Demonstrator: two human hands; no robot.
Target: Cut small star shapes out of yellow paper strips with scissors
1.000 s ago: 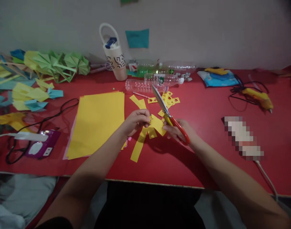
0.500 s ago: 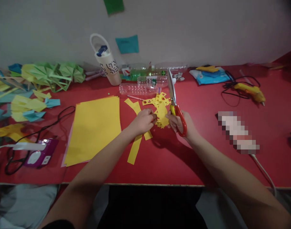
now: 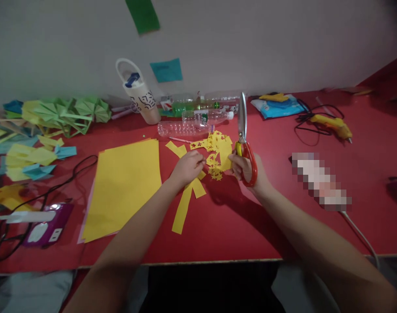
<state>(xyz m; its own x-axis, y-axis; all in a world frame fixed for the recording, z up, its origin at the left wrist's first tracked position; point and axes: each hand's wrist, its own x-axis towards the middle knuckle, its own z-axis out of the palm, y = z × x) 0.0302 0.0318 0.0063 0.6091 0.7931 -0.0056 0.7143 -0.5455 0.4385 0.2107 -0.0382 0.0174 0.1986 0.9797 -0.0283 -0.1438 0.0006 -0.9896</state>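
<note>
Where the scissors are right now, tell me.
In the head view, the scissors are in the right hand, a little right of centre, pointing up, just right of the yellow paper scraps.

Right hand point(image 3: 261, 174) holds scissors point(image 3: 243, 130); stars point(image 3: 216, 174) nearby, apparently.

No word, brand or number can be read. Bold black strokes, forming no legible word, stand on the pale tumbler point(image 3: 143, 104) at ten o'clock from the centre. The teal paper point(image 3: 167, 71) on the wall point(image 3: 237, 48) at eleven carries a faint dark smudge. At twelve, a small green label point(image 3: 204, 118) on a clear bottle point(image 3: 191, 117) is too small to make out.
</note>
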